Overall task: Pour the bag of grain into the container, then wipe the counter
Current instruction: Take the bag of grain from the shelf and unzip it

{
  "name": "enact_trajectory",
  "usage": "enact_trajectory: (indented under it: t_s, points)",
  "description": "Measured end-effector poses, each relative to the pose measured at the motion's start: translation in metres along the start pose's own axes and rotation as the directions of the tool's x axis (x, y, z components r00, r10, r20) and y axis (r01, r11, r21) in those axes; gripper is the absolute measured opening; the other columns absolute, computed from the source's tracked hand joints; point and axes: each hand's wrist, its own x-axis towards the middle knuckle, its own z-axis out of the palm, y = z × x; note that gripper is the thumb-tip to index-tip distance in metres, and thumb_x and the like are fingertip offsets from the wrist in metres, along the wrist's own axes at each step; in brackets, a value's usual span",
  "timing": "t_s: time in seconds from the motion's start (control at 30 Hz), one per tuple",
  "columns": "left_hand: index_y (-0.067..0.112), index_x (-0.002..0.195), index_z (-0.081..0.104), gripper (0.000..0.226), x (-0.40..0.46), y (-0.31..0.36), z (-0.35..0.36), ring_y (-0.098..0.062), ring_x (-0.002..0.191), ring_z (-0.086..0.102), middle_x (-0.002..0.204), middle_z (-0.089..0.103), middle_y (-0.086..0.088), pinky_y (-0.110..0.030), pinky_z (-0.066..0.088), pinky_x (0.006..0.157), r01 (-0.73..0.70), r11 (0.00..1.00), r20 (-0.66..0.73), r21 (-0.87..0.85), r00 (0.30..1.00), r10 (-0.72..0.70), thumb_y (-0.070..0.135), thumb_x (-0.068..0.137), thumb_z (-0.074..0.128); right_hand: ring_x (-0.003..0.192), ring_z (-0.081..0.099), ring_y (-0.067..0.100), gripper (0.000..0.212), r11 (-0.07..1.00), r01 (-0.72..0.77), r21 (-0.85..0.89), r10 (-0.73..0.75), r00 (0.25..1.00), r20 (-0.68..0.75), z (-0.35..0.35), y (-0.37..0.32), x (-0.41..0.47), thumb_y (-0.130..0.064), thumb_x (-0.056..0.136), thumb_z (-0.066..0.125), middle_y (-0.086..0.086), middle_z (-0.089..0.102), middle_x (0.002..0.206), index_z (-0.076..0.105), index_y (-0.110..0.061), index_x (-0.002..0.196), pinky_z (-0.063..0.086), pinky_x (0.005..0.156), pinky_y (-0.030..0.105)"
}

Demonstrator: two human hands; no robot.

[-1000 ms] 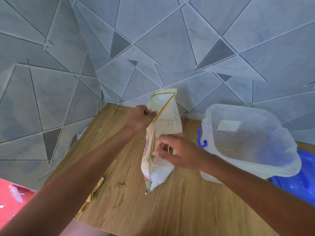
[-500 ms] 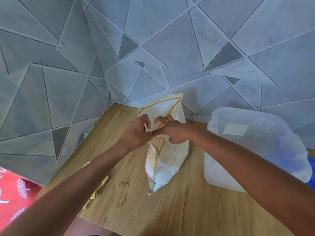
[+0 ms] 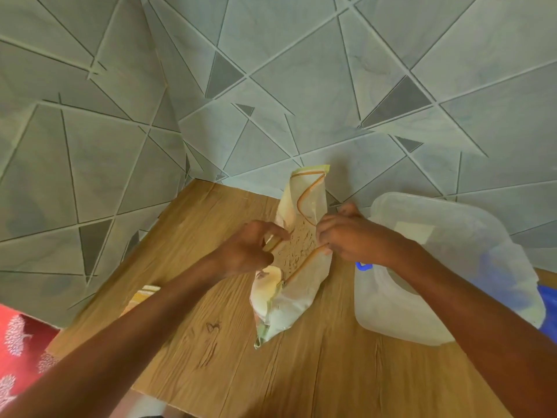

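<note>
White plastic grain bag point(image 3: 297, 282): mouth pinched apart by left hand point(image 3: 245, 253) and right hand point(image 3: 351, 238). Translucent lidless plastic container point(image 3: 452, 267): apparently unfilled. Pouring, wiping outstanding.

Both hands point(image 3: 301, 245) on grain bag point(image 3: 297, 292)

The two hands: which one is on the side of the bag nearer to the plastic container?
The right hand. It grips the bag on the edge facing the translucent container, while the left hand grips the opposite edge.

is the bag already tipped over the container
No, the bag stands on the counter beside the container, both hands pulling its mouth open.
</note>
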Motion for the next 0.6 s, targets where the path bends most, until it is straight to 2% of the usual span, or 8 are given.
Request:
enact_trajectory:
  t_s: [0.07, 0.17, 0.23, 0.33, 0.4, 0.47, 0.53, 0.6]
  points:
    - [0.025, 0.127, 0.067, 0.065, 0.003, -0.002, -0.002, -0.005, 0.073, 0.052, 0.096, 0.055, 0.017, -0.015, 0.039, 0.057, 0.044, 0.998, -0.054, -0.038, 0.997, -0.046, -0.009, 0.072, 0.069, 0.08, 0.058, 0.019, 0.016, 0.998, -0.048, -0.034, 0.051, 0.992, 0.118, -0.004, -0.007, 0.004, -0.006, 0.078, 0.071, -0.013, 0.057, 0.083, 0.067, -0.021, 0.075, 0.037, 0.084, 0.038]
    - [0.025, 0.133, 0.062, 0.075, 0.007, -0.007, -0.015, -0.013, 0.106, 0.053, 0.133, 0.058, 0.007, -0.022, 0.042, 0.079, 0.074, 0.997, -0.136, 0.038, 0.988, -0.068, -0.007, 0.067, 0.072, 0.078, 0.057, 0.022, 0.011, 0.993, -0.113, -0.035, 0.118, 0.98, 0.161, -0.018, -0.015, 0.005, -0.004, 0.085, 0.063, -0.007, 0.056, 0.088, 0.065, -0.014, 0.082, 0.048, 0.08, 0.041]
    - [0.025, 0.136, 0.058, 0.077, 0.005, -0.012, -0.025, -0.014, 0.117, 0.047, 0.142, 0.052, 0.006, -0.022, 0.038, 0.085, 0.085, 0.991, -0.188, 0.101, 0.98, -0.065, -0.007, 0.067, 0.071, 0.073, 0.053, 0.019, 0.006, 0.985, -0.16, -0.07, 0.17, 0.967, 0.19, -0.028, -0.016, 0.0, -0.009, 0.09, 0.063, -0.005, 0.053, 0.086, 0.061, -0.015, 0.091, 0.054, 0.07, 0.039]
    - [0.029, 0.136, 0.055, 0.078, -0.002, -0.015, -0.036, -0.012, 0.108, 0.041, 0.135, 0.049, 0.009, -0.018, 0.036, 0.072, 0.089, 0.985, -0.151, 0.145, 0.986, -0.067, -0.009, 0.07, 0.069, 0.066, 0.05, 0.019, 0.012, 0.968, -0.192, -0.163, 0.219, 0.961, 0.169, -0.034, -0.015, -0.008, -0.02, 0.096, 0.057, -0.005, 0.047, 0.082, 0.053, -0.019, 0.107, 0.056, 0.065, 0.037]
    - [0.031, 0.136, 0.054, 0.079, -0.004, -0.013, -0.035, -0.011, 0.105, 0.04, 0.134, 0.048, 0.012, -0.012, 0.033, 0.065, 0.053, 0.986, -0.102, 0.16, 0.994, -0.037, -0.01, 0.07, 0.069, 0.068, 0.057, 0.023, 0.019, 0.964, -0.193, -0.183, 0.231, 0.949, 0.217, -0.032, -0.023, -0.009, -0.022, 0.096, 0.058, 0.0, 0.054, 0.085, 0.05, -0.023, 0.114, 0.057, 0.065, 0.037]
    - [0.031, 0.139, 0.052, 0.082, -0.004, -0.009, -0.032, -0.009, 0.106, 0.039, 0.133, 0.045, 0.018, -0.011, 0.033, 0.068, 0.016, 0.982, -0.064, 0.186, 0.998, -0.005, -0.01, 0.071, 0.069, 0.083, 0.065, 0.027, 0.035, 0.967, -0.196, -0.161, 0.242, 0.905, 0.349, -0.035, -0.029, -0.009, -0.023, 0.09, 0.065, 0.004, 0.061, 0.098, 0.052, -0.028, 0.121, 0.049, 0.062, 0.03]
    - [0.03, 0.141, 0.051, 0.082, -0.003, -0.006, -0.031, -0.007, 0.108, 0.039, 0.135, 0.045, 0.018, -0.011, 0.034, 0.072, -0.01, 0.979, -0.016, 0.205, 1.0, 0.013, -0.009, 0.072, 0.072, 0.089, 0.063, 0.025, 0.041, 0.958, -0.217, -0.188, 0.281, 0.843, 0.459, -0.042, -0.025, -0.01, -0.022, 0.084, 0.072, 0.004, 0.061, 0.107, 0.057, -0.027, 0.121, 0.036, 0.056, 0.024]
    - [0.03, 0.14, 0.052, 0.077, -0.005, -0.006, -0.03, -0.008, 0.112, 0.041, 0.141, 0.047, 0.015, -0.016, 0.036, 0.08, -0.033, 0.979, 0.039, 0.203, 0.999, 0.026, -0.002, 0.074, 0.076, 0.077, 0.056, 0.022, 0.025, 0.935, -0.244, -0.257, 0.34, 0.819, 0.462, -0.048, -0.016, -0.012, -0.016, 0.086, 0.07, 0.004, 0.059, 0.099, 0.062, -0.018, 0.109, 0.046, 0.062, 0.025]
